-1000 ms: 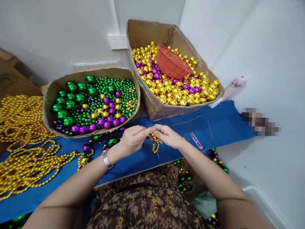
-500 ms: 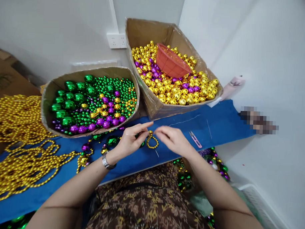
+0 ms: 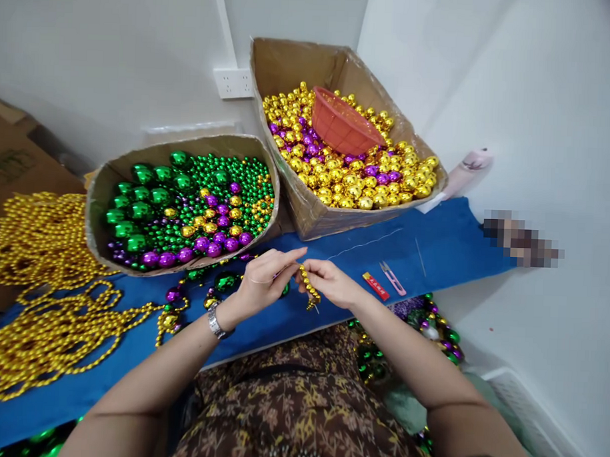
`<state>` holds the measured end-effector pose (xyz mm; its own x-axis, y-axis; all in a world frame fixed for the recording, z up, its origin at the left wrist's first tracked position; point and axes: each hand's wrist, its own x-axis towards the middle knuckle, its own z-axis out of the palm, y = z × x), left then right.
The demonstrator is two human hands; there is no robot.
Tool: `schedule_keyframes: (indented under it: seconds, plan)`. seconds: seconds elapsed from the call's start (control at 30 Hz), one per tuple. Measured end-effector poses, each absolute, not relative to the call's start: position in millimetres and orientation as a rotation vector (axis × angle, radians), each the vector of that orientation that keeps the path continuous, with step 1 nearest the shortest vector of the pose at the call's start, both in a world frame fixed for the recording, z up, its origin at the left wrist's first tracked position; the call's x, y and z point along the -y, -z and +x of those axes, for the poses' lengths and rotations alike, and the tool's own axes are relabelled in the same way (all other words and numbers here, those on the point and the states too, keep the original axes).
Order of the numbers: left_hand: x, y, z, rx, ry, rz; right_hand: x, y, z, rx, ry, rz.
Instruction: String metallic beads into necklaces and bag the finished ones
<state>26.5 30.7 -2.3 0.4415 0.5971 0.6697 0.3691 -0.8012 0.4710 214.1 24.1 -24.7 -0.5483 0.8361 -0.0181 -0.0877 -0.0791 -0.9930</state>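
Note:
My left hand is closed, its index finger straight and its thumb bent in. A thin white thread crosses it. My right hand pinches a short loop of small gold beads, which hangs just below the meeting fingertips of both hands. A thin needle-like tip shows beneath the beads. What lies exactly between the left thumb and finger is too small to see clearly. Right of my right hand, a red packet and pink thread snips lie on the blue cloth.
A carton of green, purple and gold balls stands behind my left hand. Beside it, a bigger carton of gold and purple balls holds a red basket. Gold bead strands lie at left. A long thin needle rests at right.
My right hand has moved down and left and now pinches the gold bead loop, which has turned edge-on. The red packet has come into view beside the snips.

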Motion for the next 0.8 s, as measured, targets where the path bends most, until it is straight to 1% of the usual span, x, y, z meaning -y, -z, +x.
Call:
schedule_keyframes:
  seconds: [0.1,0.17,0.37,0.43,0.5,0.67,0.8]
  plan:
    - [-32,7,22,-0.954,-1.235,2.454,-23,20,216,1.646,-1.469,-0.946]
    - [-33,10,18,-0.994,-1.201,2.510,-22,19,216,1.695,-1.370,-0.989]
    - [-29,13,-6,-1.214,-1.158,2.556,-22,27,224,1.641,-1.382,-1.052]
    - [-25,10,-11,-1.290,-1.131,2.399,-23,34,227,1.621,-1.394,-1.080]
    - [-20,6,-12,-1.294,-1.106,2.107,-22,41,227,1.593,-1.425,-1.090]
    - [-16,-3,5,-0.923,-1.149,1.343,-19,56,211,1.454,-1.538,-1.100]
    - [-20,-4,15,-0.770,-1.203,1.138,-17,62,210,1.321,-1.621,-1.071]
